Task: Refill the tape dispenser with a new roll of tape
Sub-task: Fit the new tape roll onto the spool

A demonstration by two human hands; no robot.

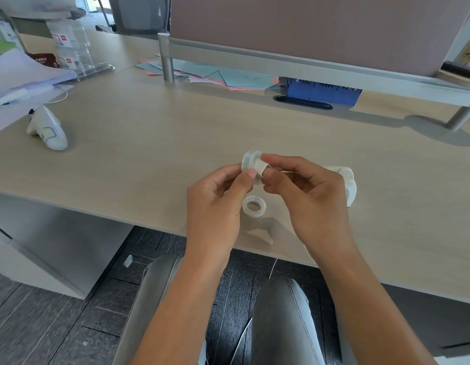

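Both hands raised just above the near edge of the desk, meeting at a clear tape roll. Left hand: thumb and forefinger pinched on the roll's near side, remaining fingers curled under. Right hand: thumb and forefinger tips pressed together on a short white tab of tape at the roll's right face; other fingers loosely bent, not spread. Roll stands on edge between the two sets of fingertips, off the desk. Directly below the fingertips, lying flat on the desk: a small white ring-shaped core, apart from both hands. Behind the right knuckles, partly hidden: white tape dispenser resting on the desk; cannot tell how it lies. Well left of the fingers, a second white dispenser-like object.
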